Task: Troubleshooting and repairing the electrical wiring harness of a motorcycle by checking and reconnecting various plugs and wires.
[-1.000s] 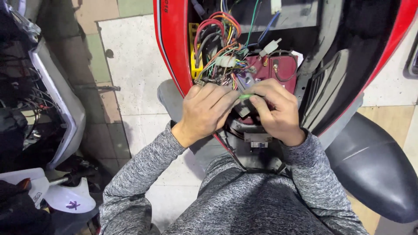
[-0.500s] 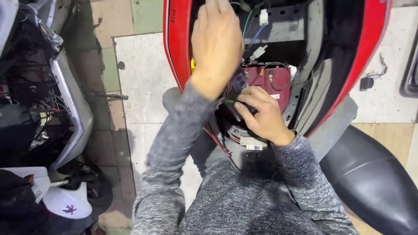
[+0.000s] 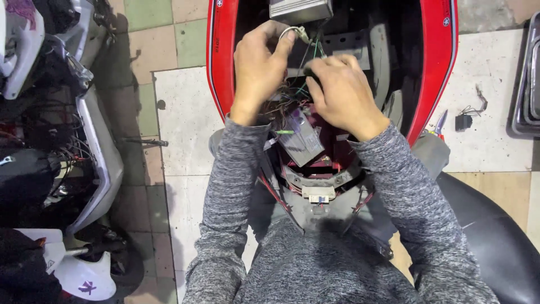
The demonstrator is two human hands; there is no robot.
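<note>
At the top centre of the frame, a white connector point(image 3: 302, 34) is pinched in the left hand point(image 3: 260, 67), while the wire bundle point(image 3: 292, 95) just below is clenched in the right hand point(image 3: 341, 93). The loom is best steadied and the plug eased straight, never tugged by its leads.
</note>
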